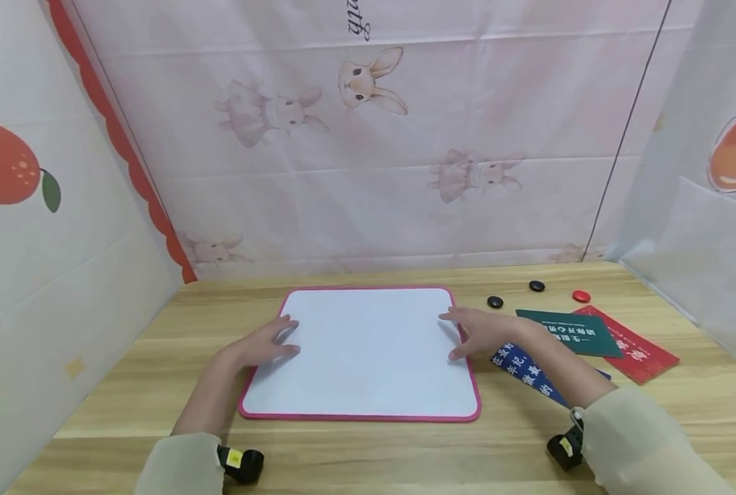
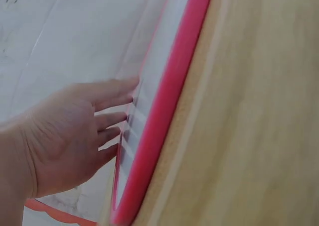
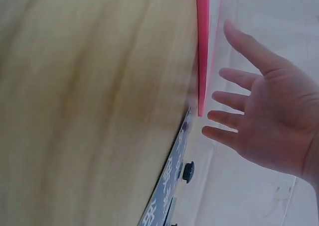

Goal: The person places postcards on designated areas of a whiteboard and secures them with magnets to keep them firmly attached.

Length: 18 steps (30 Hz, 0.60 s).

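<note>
Whiteboard (image 1: 364,350), pink-rimmed, lies flat at the table's (image 1: 126,385) centre, its long axis running nine to three o'clock, with the left hand (image 1: 265,344) and right hand (image 1: 476,333) resting straight-fingered on its side edges, grasping nothing; pressing both sides evenly should keep it square.

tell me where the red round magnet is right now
In the head view the red round magnet lies on the wooden table, far right, just beyond the red card and right of two black magnets.
</note>
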Available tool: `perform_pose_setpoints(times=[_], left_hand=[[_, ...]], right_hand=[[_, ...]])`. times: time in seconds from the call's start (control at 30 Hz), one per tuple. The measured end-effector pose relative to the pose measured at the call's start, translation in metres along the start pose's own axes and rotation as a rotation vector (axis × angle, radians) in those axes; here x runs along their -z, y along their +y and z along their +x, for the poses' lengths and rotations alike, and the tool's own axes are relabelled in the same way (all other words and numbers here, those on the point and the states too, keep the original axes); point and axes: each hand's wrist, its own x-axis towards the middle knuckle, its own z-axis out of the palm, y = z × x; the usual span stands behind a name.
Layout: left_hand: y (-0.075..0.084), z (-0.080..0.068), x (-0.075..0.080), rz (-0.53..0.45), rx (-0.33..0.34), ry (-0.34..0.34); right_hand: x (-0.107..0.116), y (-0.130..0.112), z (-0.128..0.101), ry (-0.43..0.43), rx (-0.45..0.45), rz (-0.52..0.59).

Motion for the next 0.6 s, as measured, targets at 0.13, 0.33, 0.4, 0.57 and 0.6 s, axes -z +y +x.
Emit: perform_pose_setpoints(times=[0.13, 0.33, 0.4, 0.57, 0.6], left_hand=[[-0.0026, -0.0015, -0.0023, 0.034, 0.007, -0.021], [-0.003, -0.0024, -0.0047, 0.114, 0.015, -0.017], [-0.002, -0.0029, -0.0051, 0.119, 0.016, -0.019], [0.0012, -0.0027, -0.0061, 0.127, 0.007, -0.024], [0.0014, -0.0021, -0.0065, 0.133, 0.004, -0.024]], right_hand=[[-0.0031, 0.0016, -0.0003, -0.034, -0.017, -0.019], [-0.005, 0.0043, 0.0006, -0.071, -0.023, -0.002], [-0.0055, 0.0052, 0.0006, -0.079, -0.026, 0.01], [-0.0049, 0.0067, 0.0004, -0.089, -0.026, 0.03], [-0.0045, 0.007, 0.0005, -0.092, -0.028, 0.034]])
